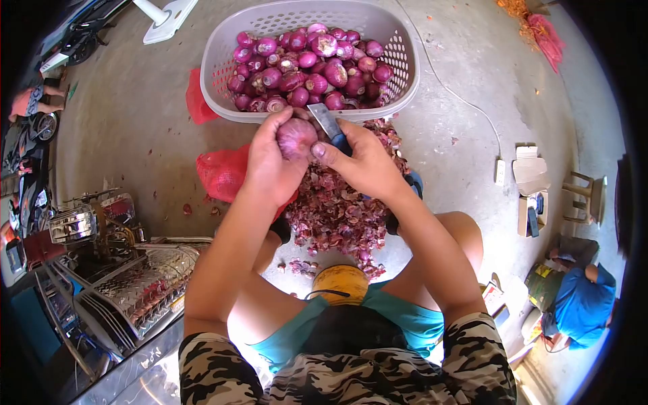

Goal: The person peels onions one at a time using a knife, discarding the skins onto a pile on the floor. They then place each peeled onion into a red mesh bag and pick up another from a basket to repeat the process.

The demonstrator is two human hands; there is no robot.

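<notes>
A purple-red onion is held in my left hand, with its dry, streaked skin facing up. My right hand grips the dark handle of a knife, whose short, wide blade points up and to the left. The right thumb touches or nearly touches the onion's side. Just beyond both hands stands a grey plastic basket with many peeled purple onions in it. Beneath my hands a heap of onion skins covers the floor between my legs.
Red mesh bags lie left of the skins. A yellow round object is between my thighs. A metal rack stands at the left. A white cable leads to a power strip at the right. A person in blue is at lower right.
</notes>
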